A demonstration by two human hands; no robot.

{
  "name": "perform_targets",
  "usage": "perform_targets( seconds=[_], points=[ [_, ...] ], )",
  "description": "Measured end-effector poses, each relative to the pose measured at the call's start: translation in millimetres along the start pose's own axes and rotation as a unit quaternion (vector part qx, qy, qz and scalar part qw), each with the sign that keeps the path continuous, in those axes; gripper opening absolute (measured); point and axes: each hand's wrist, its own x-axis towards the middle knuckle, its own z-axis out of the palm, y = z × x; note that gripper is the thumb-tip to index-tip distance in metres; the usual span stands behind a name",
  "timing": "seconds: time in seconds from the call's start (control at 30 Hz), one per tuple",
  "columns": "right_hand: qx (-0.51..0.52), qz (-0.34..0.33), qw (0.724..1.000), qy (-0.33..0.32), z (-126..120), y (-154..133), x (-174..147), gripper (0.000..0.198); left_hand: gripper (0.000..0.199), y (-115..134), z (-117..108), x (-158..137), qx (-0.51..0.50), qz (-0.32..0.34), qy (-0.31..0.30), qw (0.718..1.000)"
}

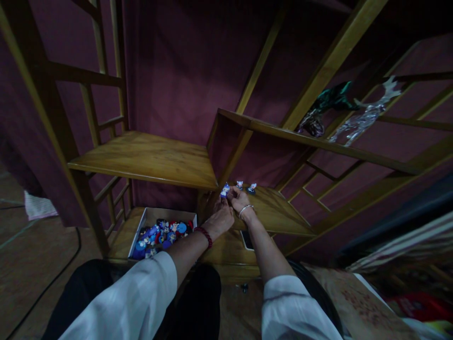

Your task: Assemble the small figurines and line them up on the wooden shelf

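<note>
A small purple-and-white figurine (225, 190) is pinched upright between my two hands, in front of the lower right shelf. My left hand (220, 218), with a dark red bead bracelet at the wrist, grips it from below. From the right, the fingers of my right hand (239, 199) close on it; a silver bracelet circles that wrist. Just beyond my right hand, two small figurines stand on the shelf (279, 208): a pale one (239, 184) and another with a dark base (252, 188). Fingertip details are small and dim.
An open white box (143, 222) full of colourful figurines sits at lower left. A wooden shelf board (148, 158) juts out above it. A clear deer ornament (364, 120) and a dark green ornament (329, 106) stand upper right. A phone-like object (247, 240) lies under my right forearm.
</note>
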Motion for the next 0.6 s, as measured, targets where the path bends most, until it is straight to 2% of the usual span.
perform_targets(
  seconds=[0.13, 0.27, 0.43, 0.6],
  points=[
    [-0.034, -0.018, 0.999, 0.029, -1.1, 5.2, 0.5, 0.022, 0.050, -3.5, 4.2, 1.7, 0.005, 0.020, 0.018, 1.000],
    [-0.069, -0.032, 0.997, 0.017, -1.2, 7.8, 1.3, 0.027, 0.050, -3.6, 5.0, 2.1, 0.026, 0.016, 0.013, 0.999],
    [-0.071, -0.018, 0.997, 0.008, 0.1, 6.7, 1.6, 0.032, 0.050, -1.4, 2.1, 0.4, 0.039, 0.025, 0.021, 0.999],
    [-0.072, -0.020, 0.997, 0.005, -0.2, 6.7, 1.5, 0.027, 0.053, 0.4, -0.6, -1.1, 0.056, 0.025, 0.014, 0.998]
  ],
)
